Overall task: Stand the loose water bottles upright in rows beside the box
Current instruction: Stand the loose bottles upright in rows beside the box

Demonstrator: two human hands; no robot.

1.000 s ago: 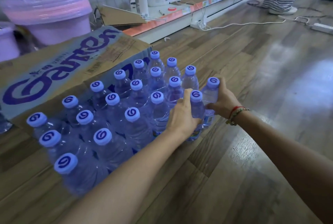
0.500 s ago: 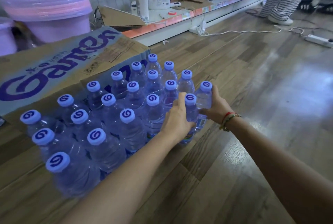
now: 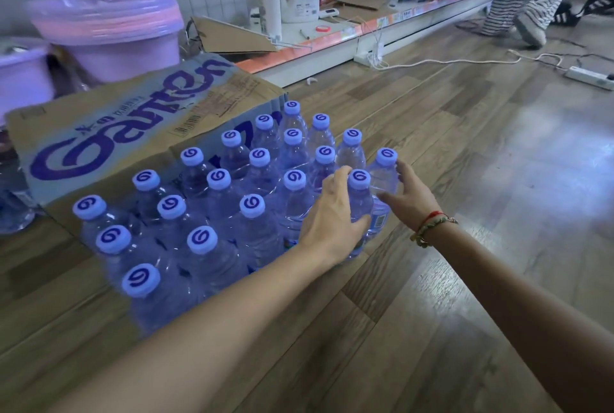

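My left hand [image 3: 334,213] curled around bottle [image 3: 360,203]; right hand [image 3: 407,200] fingers spread, touching neighbouring bottle [image 3: 385,176]; both forearms extended.

A flat brown cardboard box with large purple lettering [image 3: 133,126] lies on the wood-plank floor [image 3: 465,180] in the left half of the frame. Clear plastic water bottles with pale blue caps [image 3: 259,200] stand upright in rows touching its lower right side, running from lower left to centre. Both hands meet at the rows' right end: the left hand [image 3: 332,216] on one bottle, the right hand [image 3: 407,196] just beside the next. Two lilac plastic buckets [image 3: 113,33] sit behind the box, upper left. A low white shelf [image 3: 332,57] runs along the top.
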